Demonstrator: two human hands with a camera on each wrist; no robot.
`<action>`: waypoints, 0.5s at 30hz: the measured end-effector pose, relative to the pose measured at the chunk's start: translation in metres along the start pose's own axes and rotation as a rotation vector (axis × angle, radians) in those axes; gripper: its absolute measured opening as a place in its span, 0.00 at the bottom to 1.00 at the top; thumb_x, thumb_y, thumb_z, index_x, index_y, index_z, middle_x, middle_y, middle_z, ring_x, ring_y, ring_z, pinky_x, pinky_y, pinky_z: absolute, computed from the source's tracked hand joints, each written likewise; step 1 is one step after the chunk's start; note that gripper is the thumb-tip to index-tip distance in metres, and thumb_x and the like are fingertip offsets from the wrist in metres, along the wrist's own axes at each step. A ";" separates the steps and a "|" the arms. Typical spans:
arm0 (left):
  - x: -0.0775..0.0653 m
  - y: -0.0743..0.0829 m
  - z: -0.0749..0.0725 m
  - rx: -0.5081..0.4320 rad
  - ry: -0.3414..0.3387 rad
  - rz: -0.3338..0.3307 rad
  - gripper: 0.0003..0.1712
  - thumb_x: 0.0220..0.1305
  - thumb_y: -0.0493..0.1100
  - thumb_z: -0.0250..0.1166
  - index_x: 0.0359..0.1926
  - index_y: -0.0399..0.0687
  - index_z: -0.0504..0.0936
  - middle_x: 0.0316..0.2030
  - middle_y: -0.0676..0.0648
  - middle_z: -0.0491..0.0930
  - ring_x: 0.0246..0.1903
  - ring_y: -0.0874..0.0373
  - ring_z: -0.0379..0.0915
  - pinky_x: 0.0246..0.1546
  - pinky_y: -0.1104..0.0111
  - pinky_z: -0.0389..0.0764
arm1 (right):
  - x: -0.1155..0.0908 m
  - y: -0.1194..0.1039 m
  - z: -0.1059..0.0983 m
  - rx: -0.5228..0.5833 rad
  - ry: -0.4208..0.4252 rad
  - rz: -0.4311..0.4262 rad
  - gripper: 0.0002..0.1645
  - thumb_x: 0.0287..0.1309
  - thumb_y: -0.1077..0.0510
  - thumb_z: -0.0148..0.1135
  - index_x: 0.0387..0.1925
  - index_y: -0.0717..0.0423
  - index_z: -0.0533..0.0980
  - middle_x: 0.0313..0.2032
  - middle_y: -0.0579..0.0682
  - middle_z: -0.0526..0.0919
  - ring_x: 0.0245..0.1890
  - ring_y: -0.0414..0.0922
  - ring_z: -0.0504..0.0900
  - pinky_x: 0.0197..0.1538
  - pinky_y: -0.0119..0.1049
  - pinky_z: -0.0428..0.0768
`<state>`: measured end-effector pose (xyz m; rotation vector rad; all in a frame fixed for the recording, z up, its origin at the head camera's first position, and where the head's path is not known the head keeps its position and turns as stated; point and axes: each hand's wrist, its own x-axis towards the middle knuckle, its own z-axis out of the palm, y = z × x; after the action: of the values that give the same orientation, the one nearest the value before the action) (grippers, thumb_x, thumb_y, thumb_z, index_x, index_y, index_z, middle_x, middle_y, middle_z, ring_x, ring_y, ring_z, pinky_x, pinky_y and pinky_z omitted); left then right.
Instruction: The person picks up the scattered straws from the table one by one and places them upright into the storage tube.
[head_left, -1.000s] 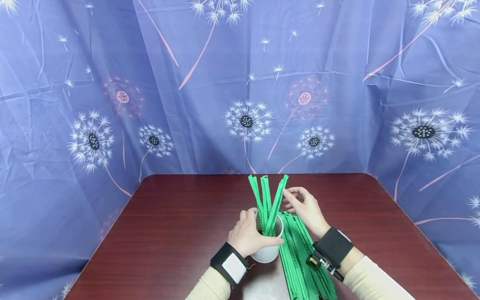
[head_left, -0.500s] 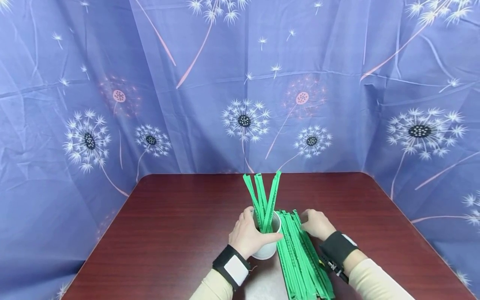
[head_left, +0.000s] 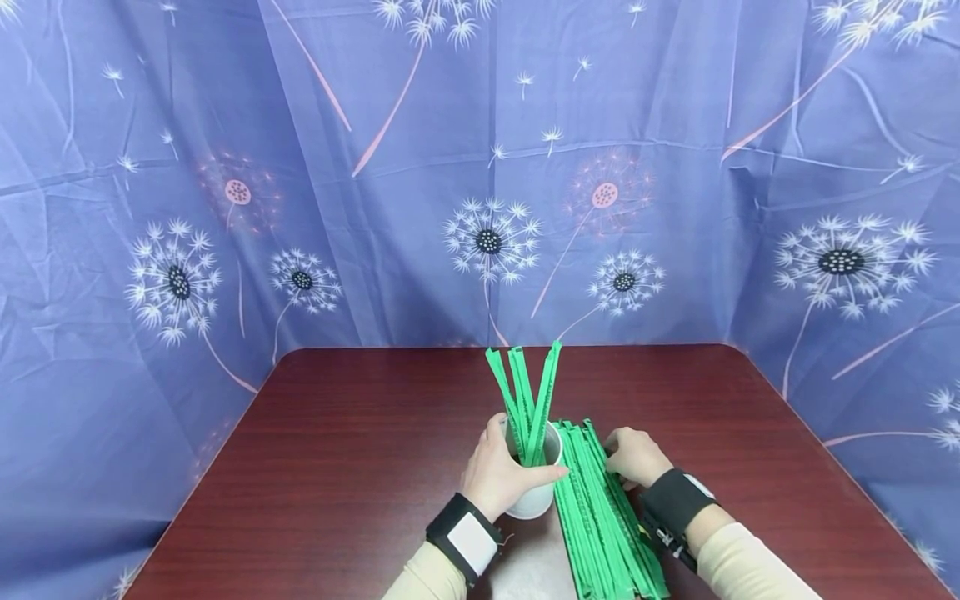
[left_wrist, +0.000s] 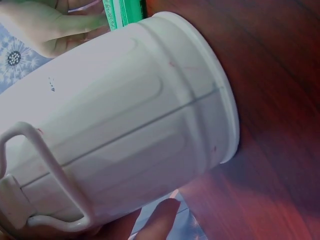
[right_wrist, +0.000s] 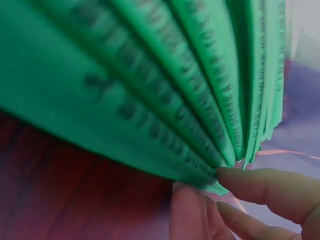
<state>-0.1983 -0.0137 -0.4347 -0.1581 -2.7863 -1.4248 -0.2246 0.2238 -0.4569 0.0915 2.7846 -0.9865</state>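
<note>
My left hand (head_left: pixel 495 475) grips the white pail (head_left: pixel 531 507) near its rim, thumb across the near side. The left wrist view shows the pail's ribbed wall (left_wrist: pixel 125 115) and a looped white handle (left_wrist: pixel 65 185). A few long, narrow green paper-wrapped sticks (head_left: pixel 546 400) stand in it, fanned out above the rim. Right of the pail lies a pile of the same green sticks (head_left: pixel 600 517), far ends side by side. My right hand (head_left: pixel 636 457) is at the pile's right far edge. In the right wrist view its fingertips (right_wrist: pixel 245 185) pinch the end of an outermost printed green stick (right_wrist: pixel 150 135).
The dark red-brown wooden table (head_left: pixel 360 450) extends to the left, right and behind the pail. A pale patch (head_left: pixel 528 558) of tabletop shows in front of the pail. A blue curtain (head_left: pixel 420 208) with dandelion prints hangs behind and along both sides.
My right hand has let go of a green stick standing in the pail and moved down and right to the pile, where it pinches another. My left hand stays on the pail.
</note>
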 end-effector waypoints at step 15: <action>-0.001 -0.001 0.000 0.010 0.005 0.010 0.65 0.36 0.70 0.77 0.70 0.45 0.61 0.62 0.40 0.72 0.55 0.45 0.76 0.43 0.46 0.79 | 0.003 0.000 -0.004 -0.014 0.028 0.001 0.16 0.55 0.65 0.63 0.44 0.70 0.76 0.34 0.60 0.81 0.20 0.48 0.79 0.24 0.41 0.81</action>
<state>-0.1979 -0.0140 -0.4356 -0.1670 -2.7842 -1.4064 -0.2284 0.2261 -0.4544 0.1055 2.8161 -0.9731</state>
